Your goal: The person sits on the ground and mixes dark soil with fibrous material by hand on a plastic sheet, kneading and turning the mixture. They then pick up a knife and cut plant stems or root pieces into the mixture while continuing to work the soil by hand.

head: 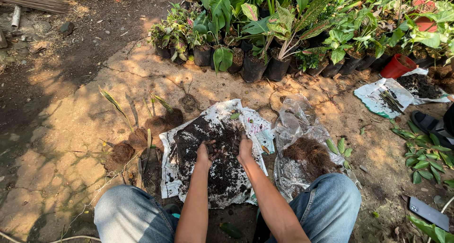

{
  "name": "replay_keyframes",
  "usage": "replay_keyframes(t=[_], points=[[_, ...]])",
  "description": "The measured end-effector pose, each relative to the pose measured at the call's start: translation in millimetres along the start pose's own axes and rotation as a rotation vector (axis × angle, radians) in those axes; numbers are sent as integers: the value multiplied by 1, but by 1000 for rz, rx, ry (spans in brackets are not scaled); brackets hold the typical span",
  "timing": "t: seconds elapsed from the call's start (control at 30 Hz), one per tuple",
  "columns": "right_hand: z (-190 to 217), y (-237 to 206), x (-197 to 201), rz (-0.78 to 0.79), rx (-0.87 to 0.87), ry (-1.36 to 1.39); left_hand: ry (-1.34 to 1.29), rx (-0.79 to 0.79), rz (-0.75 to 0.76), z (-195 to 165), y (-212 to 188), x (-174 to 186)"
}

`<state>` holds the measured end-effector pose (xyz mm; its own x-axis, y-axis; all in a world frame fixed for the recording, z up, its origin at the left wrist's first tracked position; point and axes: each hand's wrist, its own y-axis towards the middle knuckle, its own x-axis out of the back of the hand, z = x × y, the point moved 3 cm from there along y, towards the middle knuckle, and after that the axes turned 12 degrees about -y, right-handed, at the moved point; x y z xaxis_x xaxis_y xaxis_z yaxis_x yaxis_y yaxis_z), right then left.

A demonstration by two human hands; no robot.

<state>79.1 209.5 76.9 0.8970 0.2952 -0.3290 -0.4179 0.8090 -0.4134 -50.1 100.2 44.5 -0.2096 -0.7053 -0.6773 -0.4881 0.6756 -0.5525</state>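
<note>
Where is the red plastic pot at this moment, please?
In the head view, the red plastic pot lies tipped at upper right, beside the row of black potted plants, just above a white sheet.

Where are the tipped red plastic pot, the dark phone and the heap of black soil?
Tipped red plastic pot (397, 66), head view, its side wall.
Dark flat phone (428, 213), head view, its back.
Heap of black soil (222, 174), head view, its middle.

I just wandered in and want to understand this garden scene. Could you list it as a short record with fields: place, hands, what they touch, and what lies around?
place: bare ground beside a row of potted plants
left hand: palm down in dark soil
right hand: also in the soil, fingers buried
soil: heaped on a white sheet between the person's knees
right of it: clear plastic bag with brown fibre
left of it: uprooted plants with root balls
far right: red pot, phone on the ground
</note>
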Motion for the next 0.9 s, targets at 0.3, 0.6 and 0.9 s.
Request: replay_keyframes(t=[0.3, 0.6, 0.9], points=[[11, -5, -15, 108, -53, -16, -8, 5, -15, -3, 0, -1], [9, 3, -6, 82, 114, 106, 34, -2, -61, 0, -3, -2], [1, 1, 0, -43, -72, 134, 25, 14, -51, 4, 2, -1]])
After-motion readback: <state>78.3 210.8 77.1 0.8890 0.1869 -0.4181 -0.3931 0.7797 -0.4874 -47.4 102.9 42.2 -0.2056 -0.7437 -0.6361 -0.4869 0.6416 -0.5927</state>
